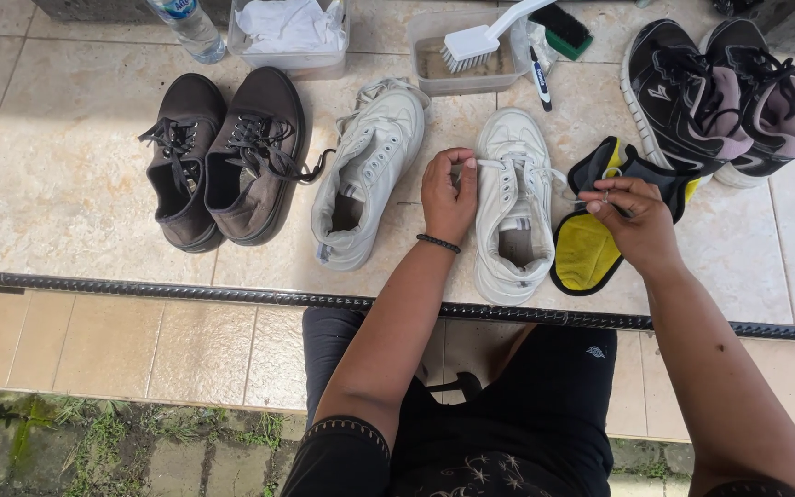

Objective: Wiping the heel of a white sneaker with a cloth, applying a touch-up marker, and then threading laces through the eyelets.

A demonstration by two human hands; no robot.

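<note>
Presently the work surface is a tiled ledge (75,184) edged by a dark metal strip, with footwear laid out in a row. Largest first: a pair of black trainers (715,97) with mauve linings sits at 2 o'clock, and a pair of dark brown lace-up shoes (223,156) at 10 o'clock. Near centre stand two white sneakers; the left white sneaker (365,170) lies unattended, while the right white sneaker (512,207) is the item being worked. A yellow-and-black cloth (591,244) lies just beside it at 3 o'clock. At 12 o'clock are a clear tub (462,64) with a white brush (480,39) resting on it and a second tub holding white cloths (289,26). The left hand (448,195) is closed narrow, pinching the white lace (499,166) at the sneaker's upper eyelets. The right hand (635,219) is likewise pinched shut on the lace's free end, held over the cloth. Judged from this, the step in hand is lace handling at the eyelets; whether threading in or drawing out cannot be told. The next move calls for steady lace tension and accurate eyelet alignment.
</note>
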